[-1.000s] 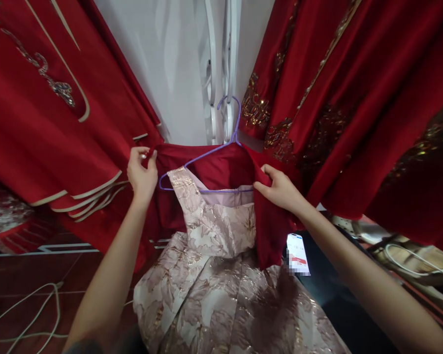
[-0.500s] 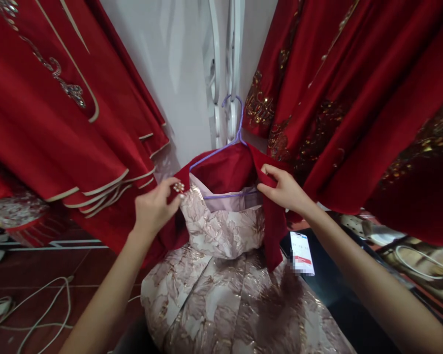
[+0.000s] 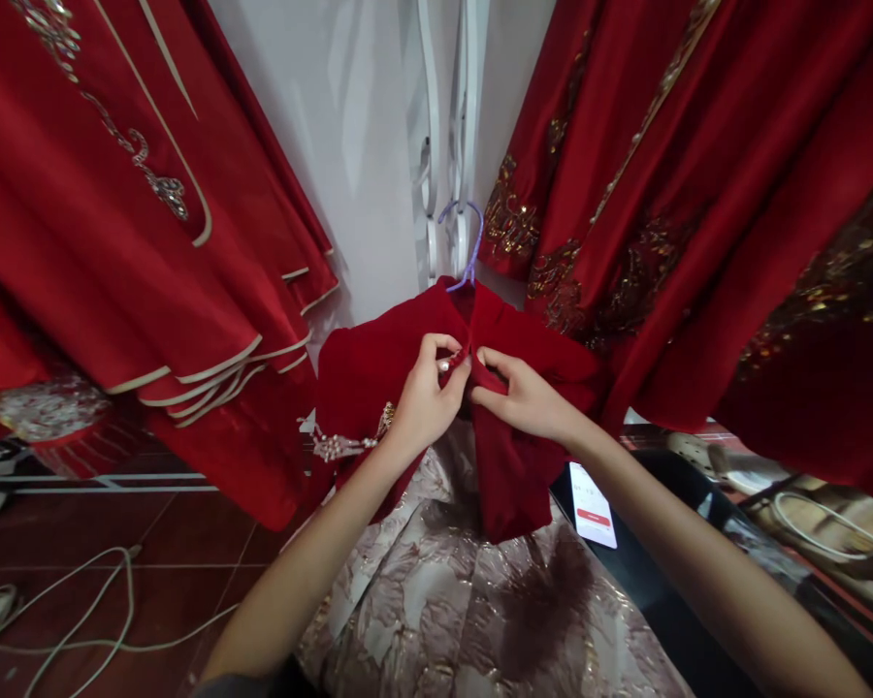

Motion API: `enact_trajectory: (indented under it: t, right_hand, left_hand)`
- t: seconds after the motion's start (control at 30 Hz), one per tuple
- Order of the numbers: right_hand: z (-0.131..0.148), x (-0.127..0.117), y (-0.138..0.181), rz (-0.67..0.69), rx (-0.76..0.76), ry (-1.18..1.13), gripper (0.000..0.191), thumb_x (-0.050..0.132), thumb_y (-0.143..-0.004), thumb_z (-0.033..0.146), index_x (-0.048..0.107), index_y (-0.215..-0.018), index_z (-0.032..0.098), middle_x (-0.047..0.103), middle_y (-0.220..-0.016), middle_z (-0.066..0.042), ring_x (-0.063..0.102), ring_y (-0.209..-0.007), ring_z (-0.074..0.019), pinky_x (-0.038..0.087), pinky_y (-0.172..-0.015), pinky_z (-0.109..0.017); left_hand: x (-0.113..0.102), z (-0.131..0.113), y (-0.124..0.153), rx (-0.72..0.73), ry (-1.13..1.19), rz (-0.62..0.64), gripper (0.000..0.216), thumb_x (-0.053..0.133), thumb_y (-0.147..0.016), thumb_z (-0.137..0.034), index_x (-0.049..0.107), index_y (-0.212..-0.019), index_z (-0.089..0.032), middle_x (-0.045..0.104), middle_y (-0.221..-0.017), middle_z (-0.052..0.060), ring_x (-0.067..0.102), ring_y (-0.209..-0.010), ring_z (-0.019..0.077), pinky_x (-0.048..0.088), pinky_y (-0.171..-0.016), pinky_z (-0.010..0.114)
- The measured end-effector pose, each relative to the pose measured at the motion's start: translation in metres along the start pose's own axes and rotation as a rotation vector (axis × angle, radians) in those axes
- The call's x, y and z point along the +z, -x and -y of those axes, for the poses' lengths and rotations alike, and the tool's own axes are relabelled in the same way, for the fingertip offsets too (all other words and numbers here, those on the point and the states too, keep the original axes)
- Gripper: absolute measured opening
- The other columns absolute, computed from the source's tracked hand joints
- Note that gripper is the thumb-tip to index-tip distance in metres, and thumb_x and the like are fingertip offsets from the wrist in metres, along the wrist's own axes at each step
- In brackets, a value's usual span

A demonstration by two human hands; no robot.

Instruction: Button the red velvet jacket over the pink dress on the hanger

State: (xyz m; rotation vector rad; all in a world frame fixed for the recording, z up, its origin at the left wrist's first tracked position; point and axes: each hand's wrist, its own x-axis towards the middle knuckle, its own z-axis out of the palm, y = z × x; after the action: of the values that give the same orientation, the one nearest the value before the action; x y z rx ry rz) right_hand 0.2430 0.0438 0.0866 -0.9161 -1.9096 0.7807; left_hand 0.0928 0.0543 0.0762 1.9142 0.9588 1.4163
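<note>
A red jacket (image 3: 378, 339) hangs on a purple hanger (image 3: 474, 247) over a pale pink and gold patterned dress (image 3: 436, 591). My left hand (image 3: 433, 393) pinches the jacket's left-hand front edge just below the collar, with a bit of beaded trim at its fingertips. Close beside it, my right hand (image 3: 516, 393) grips the opposite front edge, so the two edges meet at the middle. A beaded tassel ornament (image 3: 345, 444) lies on the jacket's chest, partly hidden by my left wrist. The dress's bodice is mostly covered.
Red gowns with silver beading (image 3: 152, 184) hang at left, and red gowns with gold sequins (image 3: 513, 208) at right. A lit phone (image 3: 592, 509) rests on a dark surface to the right. White cables (image 3: 127, 611) trail over the tiled floor at lower left.
Both hands have moved inward, drawing the jacket's two front edges together over the dress's bodice. The jacket fronts, earlier spread apart, now cover the lower part of the hanger.
</note>
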Motion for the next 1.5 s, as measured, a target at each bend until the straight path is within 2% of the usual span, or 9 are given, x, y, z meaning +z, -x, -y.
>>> enact_trajectory:
  t: [0.2,0.37,0.53,0.7,0.87,1.03,1.17,1.33,1.5]
  right_hand:
    - [-0.030,0.016,0.016,-0.337,0.128,-0.260,0.018,0.063,-0.072,0.025,0.046,-0.079,0.022,0.054,-0.078,0.003,0.055,-0.073,-0.0128,0.046,-0.072,-0.027]
    - [-0.039,0.029,0.023,-0.299,0.168,-0.450,0.024,0.065,-0.074,0.028,0.060,-0.097,0.023,0.063,-0.100,-0.002,0.060,-0.098,-0.0161,0.047,-0.091,-0.032]
    - [-0.033,0.035,0.027,-0.324,0.148,-0.501,0.023,0.068,-0.075,0.031,0.064,-0.097,0.023,0.066,-0.099,-0.002,0.062,-0.096,-0.0163,0.049,-0.092,-0.032]
    - [-0.015,0.043,0.030,-0.255,0.104,-0.513,0.020,0.067,-0.078,0.031,0.063,-0.096,0.023,0.066,-0.102,-0.003,0.061,-0.101,-0.0167,0.047,-0.097,-0.034]
    - [-0.026,0.047,0.023,-0.306,0.063,-0.477,0.020,0.067,-0.077,0.029,0.060,-0.095,0.023,0.062,-0.100,-0.003,0.060,-0.099,-0.0157,0.050,-0.092,-0.032]
    - [-0.058,0.045,0.012,-0.413,0.115,-0.223,0.023,0.067,-0.076,0.028,0.055,-0.094,0.022,0.062,-0.096,-0.005,0.062,-0.089,-0.0172,0.054,-0.078,-0.033]
    - [-0.073,0.043,0.009,-0.462,0.094,-0.073,0.020,0.066,-0.076,0.027,0.056,-0.093,0.021,0.063,-0.092,-0.005,0.063,-0.085,-0.0174,0.053,-0.081,-0.035]
    - [-0.073,0.040,0.007,-0.454,0.087,-0.099,0.019,0.065,-0.078,0.030,0.060,-0.093,0.020,0.065,-0.089,-0.005,0.063,-0.082,-0.0171,0.053,-0.080,-0.034]
    - [-0.069,0.034,0.009,-0.387,0.087,-0.174,0.022,0.066,-0.079,0.034,0.063,-0.096,0.020,0.068,-0.092,-0.006,0.064,-0.084,-0.0165,0.053,-0.082,-0.033]
  left_hand:
    - [-0.003,0.028,0.017,-0.018,-0.199,-0.023,0.020,0.060,-0.080,-0.018,0.054,-0.099,-0.021,0.061,-0.086,0.000,0.058,-0.078,0.0119,0.046,-0.077,0.024]
    - [-0.005,0.034,0.024,-0.035,-0.144,-0.081,0.027,0.063,-0.079,-0.017,0.056,-0.105,-0.021,0.064,-0.088,0.002,0.062,-0.083,0.0128,0.050,-0.081,0.026]
    - [-0.014,0.039,0.021,-0.014,-0.145,-0.095,0.019,0.060,-0.081,-0.017,0.055,-0.099,-0.022,0.065,-0.091,0.002,0.064,-0.085,0.0131,0.051,-0.081,0.026]
    - [-0.042,0.070,-0.001,-0.005,-0.205,-0.267,0.014,0.059,-0.080,-0.017,0.056,-0.094,-0.020,0.064,-0.093,0.002,0.063,-0.086,0.0138,0.052,-0.081,0.027]
    - [-0.057,0.098,-0.028,-0.039,-0.266,-0.275,0.015,0.060,-0.077,-0.015,0.055,-0.091,-0.018,0.065,-0.092,0.004,0.063,-0.087,0.0147,0.051,-0.084,0.030]
    - [-0.041,0.078,-0.020,0.000,-0.346,-0.145,0.016,0.063,-0.078,-0.020,0.057,-0.092,-0.021,0.068,-0.090,0.001,0.065,-0.085,0.0143,0.051,-0.080,0.028]
    - [-0.021,0.065,0.004,0.008,-0.342,-0.001,0.007,0.062,-0.080,-0.024,0.060,-0.086,-0.022,0.070,-0.085,-0.001,0.066,-0.078,0.0130,0.051,-0.074,0.024]
    - [-0.009,0.068,0.011,-0.018,-0.344,-0.024,0.012,0.058,-0.081,-0.018,0.057,-0.093,-0.022,0.068,-0.086,0.000,0.066,-0.078,0.0130,0.050,-0.072,0.024]
    - [-0.009,0.074,0.005,-0.068,-0.138,0.003,0.017,0.055,-0.084,-0.021,0.057,-0.100,-0.022,0.065,-0.088,0.001,0.064,-0.076,0.0108,0.049,-0.070,0.021]
